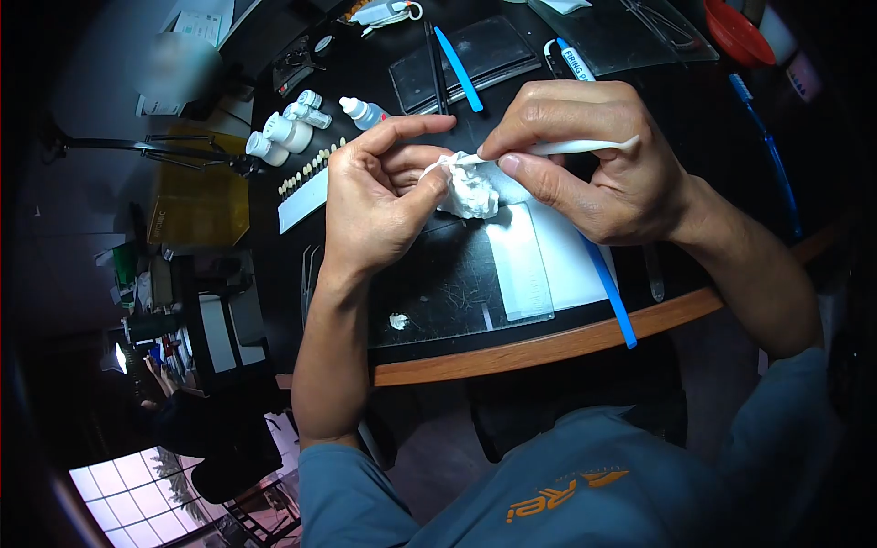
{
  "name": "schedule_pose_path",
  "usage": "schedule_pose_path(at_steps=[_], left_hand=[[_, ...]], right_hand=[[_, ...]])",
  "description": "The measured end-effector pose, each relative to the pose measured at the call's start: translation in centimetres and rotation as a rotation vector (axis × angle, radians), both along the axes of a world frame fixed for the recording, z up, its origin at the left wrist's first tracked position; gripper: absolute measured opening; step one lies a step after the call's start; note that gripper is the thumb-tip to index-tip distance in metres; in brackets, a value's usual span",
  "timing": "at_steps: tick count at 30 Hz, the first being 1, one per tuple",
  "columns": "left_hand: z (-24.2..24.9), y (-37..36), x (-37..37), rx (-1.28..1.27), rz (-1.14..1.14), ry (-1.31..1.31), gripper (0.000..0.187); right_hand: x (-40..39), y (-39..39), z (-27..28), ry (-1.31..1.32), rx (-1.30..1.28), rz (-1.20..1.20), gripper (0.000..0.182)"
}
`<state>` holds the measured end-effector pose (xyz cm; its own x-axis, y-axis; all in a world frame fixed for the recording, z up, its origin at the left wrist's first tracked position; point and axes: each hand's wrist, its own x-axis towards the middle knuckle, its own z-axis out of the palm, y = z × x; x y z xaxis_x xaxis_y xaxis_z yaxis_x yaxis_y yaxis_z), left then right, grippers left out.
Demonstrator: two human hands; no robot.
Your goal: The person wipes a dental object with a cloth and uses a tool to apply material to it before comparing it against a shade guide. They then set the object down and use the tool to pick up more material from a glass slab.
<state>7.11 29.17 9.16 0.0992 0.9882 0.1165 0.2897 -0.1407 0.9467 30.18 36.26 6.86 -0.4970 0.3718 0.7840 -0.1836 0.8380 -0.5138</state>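
Observation:
Over the black desk, my left hand pinches a crumpled white tissue between thumb and fingers, its index finger stretched out. My right hand is closed on a slim white tool with a curved end that points right. The tool's other end meets the top of the tissue, close to my left fingertips. Whether a small piece is held inside the tissue cannot be made out. Beneath my hands are a glass plate and a white sheet.
White jars, a dropper bottle and a row of tooth-coloured tabs stand at the left. A blue-handled tool crosses the wooden desk edge. A red bowl is back right; another person sits far left.

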Motion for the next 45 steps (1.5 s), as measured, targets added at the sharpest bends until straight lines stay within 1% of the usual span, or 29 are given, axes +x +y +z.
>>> schedule_pose_path(at_steps=[3,7,12,18,21,27,28,30,31,32,34,36,39,42,45], left_hand=[[-0.1,0.0,-0.1,-0.024,0.002,0.005,0.040],[-0.6,0.2,0.1,0.022,0.009,0.050,0.040],[-0.7,0.2,0.1,0.009,0.008,0.075,0.041],[-0.5,0.1,0.3,-0.018,0.004,-0.001,0.045],[-0.4,0.0,0.2,-0.007,-0.019,-0.031,0.045],[-0.4,0.0,0.1,0.062,0.005,0.007,0.043],[-0.3,0.0,-0.1,0.039,0.000,-0.050,0.042],[-0.3,0.1,-0.5,-0.009,-0.012,-0.166,0.042],[-0.3,0.1,-0.5,-0.004,-0.010,-0.161,0.042],[-0.2,0.1,-0.4,0.003,-0.008,-0.157,0.042],[-0.4,0.2,-0.3,0.037,-0.009,-0.118,0.044],[-0.9,0.3,-0.5,0.091,-0.013,-0.047,0.047],[-0.8,0.3,-0.2,0.058,0.024,-0.096,0.055],[-0.5,0.3,0.2,0.077,0.060,-0.077,0.056],[-0.6,0.5,-0.1,0.091,0.049,-0.058,0.057]], right_hand=[[0.4,-0.1,0.5,-0.007,0.020,-0.065,0.011],[1.0,0.2,0.7,-0.002,0.042,-0.051,0.017],[0.9,0.0,0.7,-0.031,0.037,-0.019,0.016],[0.4,0.1,0.4,0.003,0.032,-0.040,0.013],[0.3,0.2,0.0,-0.010,0.029,-0.051,0.012],[0.1,0.4,-0.1,-0.015,0.052,-0.089,0.011],[0.1,0.5,-0.1,-0.006,0.055,-0.088,0.011],[0.5,0.0,0.4,-0.078,-0.003,-0.073,0.011],[0.7,-0.2,0.6,-0.114,-0.032,-0.066,0.012],[0.6,0.0,0.4,-0.088,0.002,-0.075,0.011],[0.2,0.6,-0.1,-0.035,0.068,-0.091,0.011],[0.3,0.6,0.0,-0.022,0.068,-0.099,0.011],[0.2,0.6,0.1,-0.018,0.062,-0.093,0.010],[0.2,0.5,0.1,-0.013,0.032,-0.076,0.010],[0.2,0.3,0.3,-0.013,0.011,-0.038,0.010]])
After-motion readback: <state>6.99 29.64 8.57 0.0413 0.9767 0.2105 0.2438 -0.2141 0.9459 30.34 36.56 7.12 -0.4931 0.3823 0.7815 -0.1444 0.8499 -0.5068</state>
